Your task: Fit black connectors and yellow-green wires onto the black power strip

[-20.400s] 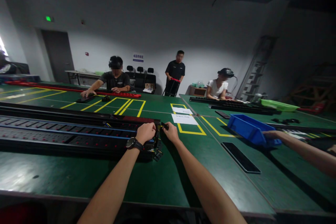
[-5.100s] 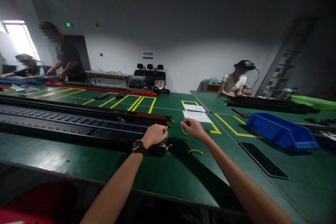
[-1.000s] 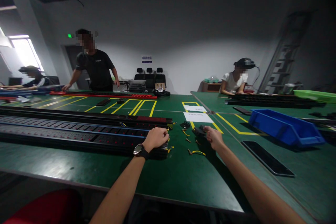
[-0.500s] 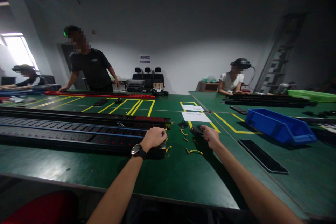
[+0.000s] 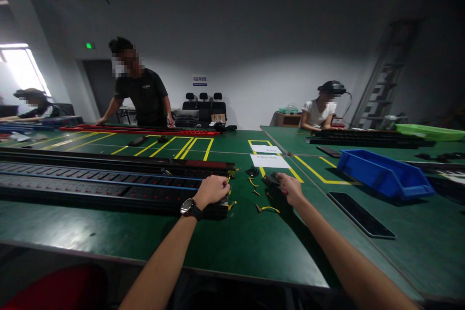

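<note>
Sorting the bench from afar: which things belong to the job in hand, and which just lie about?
Likely in the job:
long black rail, under the left hand
black part at the right hand
yellow pieces between the hands

Likely lying about:
blue bin
dark slab
white papers

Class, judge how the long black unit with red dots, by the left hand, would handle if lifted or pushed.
Probably stiff, as the long black unit lies straight. Likely awkward to lift one-handed, since it runs past the picture's left edge. Unlikely to roll, lying broad and low on the green table.
</note>
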The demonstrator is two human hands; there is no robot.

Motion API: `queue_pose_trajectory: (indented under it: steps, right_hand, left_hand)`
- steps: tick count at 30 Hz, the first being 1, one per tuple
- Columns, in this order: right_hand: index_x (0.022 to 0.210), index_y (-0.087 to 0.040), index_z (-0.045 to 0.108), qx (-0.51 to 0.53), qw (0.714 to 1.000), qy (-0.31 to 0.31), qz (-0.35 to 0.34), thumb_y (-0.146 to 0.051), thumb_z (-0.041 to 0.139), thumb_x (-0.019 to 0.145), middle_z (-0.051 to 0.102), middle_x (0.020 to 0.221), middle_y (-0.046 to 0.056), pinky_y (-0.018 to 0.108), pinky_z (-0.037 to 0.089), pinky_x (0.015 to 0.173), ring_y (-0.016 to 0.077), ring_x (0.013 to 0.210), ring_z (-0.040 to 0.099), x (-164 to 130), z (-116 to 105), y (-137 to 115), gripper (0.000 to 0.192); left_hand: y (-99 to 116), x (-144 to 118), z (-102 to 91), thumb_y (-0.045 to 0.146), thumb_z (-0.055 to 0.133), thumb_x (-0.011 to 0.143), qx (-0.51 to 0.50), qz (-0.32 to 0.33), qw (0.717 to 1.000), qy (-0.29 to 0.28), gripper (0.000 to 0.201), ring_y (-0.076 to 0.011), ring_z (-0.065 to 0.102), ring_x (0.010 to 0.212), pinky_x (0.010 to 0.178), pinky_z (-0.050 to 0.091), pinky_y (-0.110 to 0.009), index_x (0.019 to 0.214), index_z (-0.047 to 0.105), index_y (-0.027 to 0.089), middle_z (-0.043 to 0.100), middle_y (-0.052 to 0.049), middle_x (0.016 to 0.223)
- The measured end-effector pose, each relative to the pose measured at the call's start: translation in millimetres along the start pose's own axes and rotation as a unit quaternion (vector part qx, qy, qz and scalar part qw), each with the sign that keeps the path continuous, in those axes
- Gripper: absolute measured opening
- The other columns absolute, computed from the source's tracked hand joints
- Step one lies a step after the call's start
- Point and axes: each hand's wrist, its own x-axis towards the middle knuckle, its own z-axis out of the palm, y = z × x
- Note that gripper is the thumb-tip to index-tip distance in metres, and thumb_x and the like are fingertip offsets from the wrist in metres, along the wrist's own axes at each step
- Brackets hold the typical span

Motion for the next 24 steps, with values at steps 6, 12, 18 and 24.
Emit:
queue_pose_trajectory:
  steps: [6, 12, 18, 24]
  right_hand:
    - [0.067, -0.02, 0.058, -0.003, 1.0, 0.004, 0.001, -0.024, 0.072, 0.075, 0.031, 0.044, -0.009, 0.017, 0.016, 0.031, 0.0052, 0.038, 0.023, 2.0, -0.4, 1.8, 0.017]
    - [0.064, -0.02, 0.055, -0.004, 1.0, -0.003, -0.004, -0.024, 0.071, 0.076, 0.03, 0.044, -0.009, 0.019, 0.015, 0.031, 0.0056, 0.037, 0.022, -0.3, -0.4, 0.2, 0.021]
    - [0.067, -0.021, 0.055, -0.009, 1.0, -0.009, -0.001, -0.026, 0.071, 0.077, 0.031, 0.045, -0.009, 0.018, 0.015, 0.032, 0.0056, 0.038, 0.022, -0.7, -0.8, 0.1, 0.02]
    - [0.068, -0.02, 0.056, -0.012, 1.0, 0.002, -0.002, -0.027, 0.07, 0.076, 0.03, 0.044, -0.009, 0.018, 0.015, 0.032, 0.0061, 0.039, 0.021, 2.7, -0.3, 2.8, 0.018]
  left_hand:
    - [-0.5, -0.3, -0.3, 0.034, 0.053, 0.095, -0.003, 0.006, 1.0, 0.0, 0.027, -0.0211, 0.071, 0.081, 0.071, 0.045, -0.026, 0.09, 0.076, 0.022, 0.077, -0.007, 0.091]
    - [0.1, -0.7, -1.2, 0.033, 0.053, 0.096, -0.009, 0.006, 1.0, 0.0, 0.027, -0.0204, 0.071, 0.08, 0.072, 0.046, -0.026, 0.088, 0.076, 0.022, 0.077, -0.007, 0.09]
    - [-0.8, -0.2, 0.9, 0.034, 0.052, 0.096, -0.009, 0.012, 1.0, 0.003, 0.028, -0.0208, 0.07, 0.079, 0.071, 0.046, -0.027, 0.086, 0.075, 0.022, 0.077, -0.007, 0.088]
    - [-0.1, 0.2, 1.6, 0.033, 0.054, 0.095, -0.001, 0.001, 1.0, 0.002, 0.026, -0.021, 0.071, 0.082, 0.071, 0.046, -0.026, 0.086, 0.075, 0.021, 0.077, -0.007, 0.087]
